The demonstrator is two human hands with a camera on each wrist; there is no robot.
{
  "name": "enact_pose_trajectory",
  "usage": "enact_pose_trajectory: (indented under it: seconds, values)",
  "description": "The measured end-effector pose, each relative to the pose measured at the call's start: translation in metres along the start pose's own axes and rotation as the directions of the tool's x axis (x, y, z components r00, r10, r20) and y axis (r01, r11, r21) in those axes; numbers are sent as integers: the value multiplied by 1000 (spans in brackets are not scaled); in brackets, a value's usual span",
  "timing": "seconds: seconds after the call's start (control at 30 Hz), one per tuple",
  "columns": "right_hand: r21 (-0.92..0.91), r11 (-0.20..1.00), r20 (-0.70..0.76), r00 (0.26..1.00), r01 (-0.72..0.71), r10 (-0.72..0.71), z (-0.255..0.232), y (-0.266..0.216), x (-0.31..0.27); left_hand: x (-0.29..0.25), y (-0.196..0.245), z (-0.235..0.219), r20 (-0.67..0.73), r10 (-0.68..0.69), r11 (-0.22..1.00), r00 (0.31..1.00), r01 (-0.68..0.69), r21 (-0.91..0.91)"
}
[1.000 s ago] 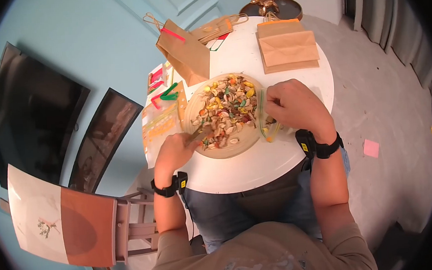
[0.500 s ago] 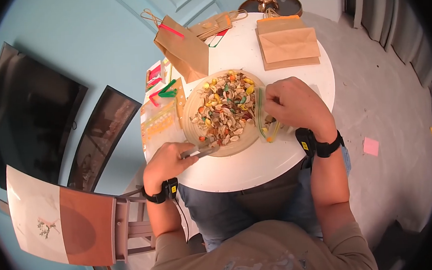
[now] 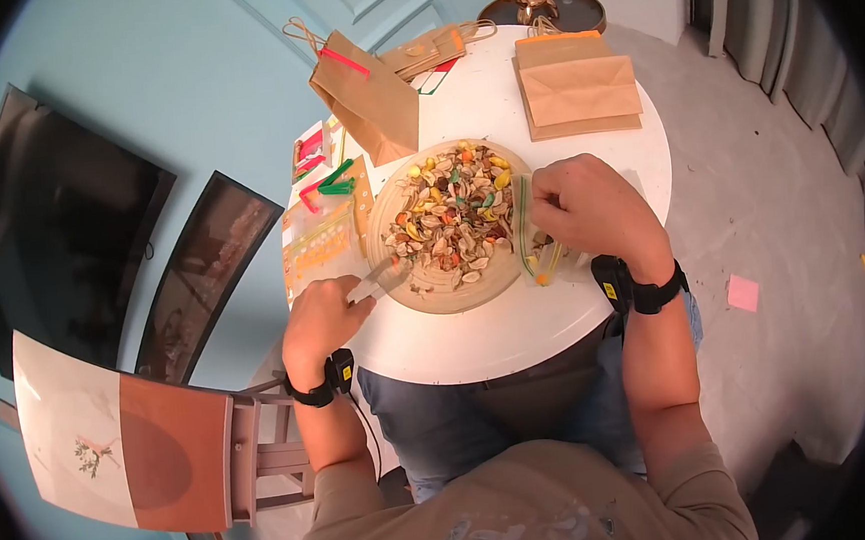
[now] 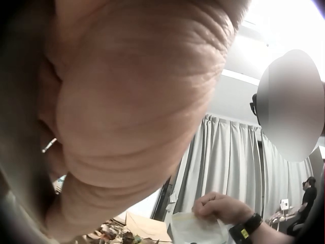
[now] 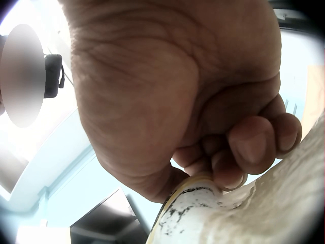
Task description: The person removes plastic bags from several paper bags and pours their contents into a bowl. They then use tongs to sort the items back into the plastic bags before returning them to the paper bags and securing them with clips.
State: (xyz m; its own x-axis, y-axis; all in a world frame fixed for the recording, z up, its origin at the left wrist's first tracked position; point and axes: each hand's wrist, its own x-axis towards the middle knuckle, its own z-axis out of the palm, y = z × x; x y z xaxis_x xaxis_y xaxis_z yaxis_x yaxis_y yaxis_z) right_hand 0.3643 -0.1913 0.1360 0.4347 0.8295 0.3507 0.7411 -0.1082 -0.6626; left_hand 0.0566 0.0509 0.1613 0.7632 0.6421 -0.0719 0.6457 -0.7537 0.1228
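Note:
My left hand (image 3: 324,318) is at the near left rim of the round wooden tray (image 3: 385,275), gripping metal tongs (image 3: 378,279) that reach over the rim. Dried flower potpourri (image 3: 454,218), in beige, yellow, orange and green pieces, is spread over the tray. At its right side, my right hand (image 3: 593,204) pinches the top edge of a clear zip bag (image 3: 526,238), with thumb and fingertips at the rim in the right wrist view. Some pieces show inside the bag. In the left wrist view, the palm hides the tongs almost wholly.
An upright brown paper bag (image 3: 371,104) stands behind the tray, and folded paper bags (image 3: 579,94) lie at the back right. Left of the tray are a dotted clear bag (image 3: 323,253) and green clips (image 3: 334,182). The white round table's edge (image 3: 480,375) runs near the person's lap.
My left hand has drawn back left from over the potpourri with the tongs, which have since swung to point up and right. My right hand still holds the bag in place.

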Motion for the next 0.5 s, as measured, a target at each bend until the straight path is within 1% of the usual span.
enact_pose_trajectory:
  seconds: [0.1,0.2,0.3,0.4,0.5]
  values:
    - [-1,1000,-2,1000,1,-1,0,1,-1,10,7,9,-68,21,993,998,-12,119]
    - [16,1000,-7,1000,-8,8,0,-2,-1,27,16,25,-71,163,985,984,-159,61]
    - [11,1000,-14,1000,1,-1,3,0,0,29,35,17,-10,144,989,990,-144,-17]
    - [6,1000,8,1000,-4,4,2,-1,1,27,37,14,-171,149,985,974,-162,-66]
    - [11,1000,-3,1000,5,-5,2,-1,1,32,35,11,-157,131,986,979,-145,-83]
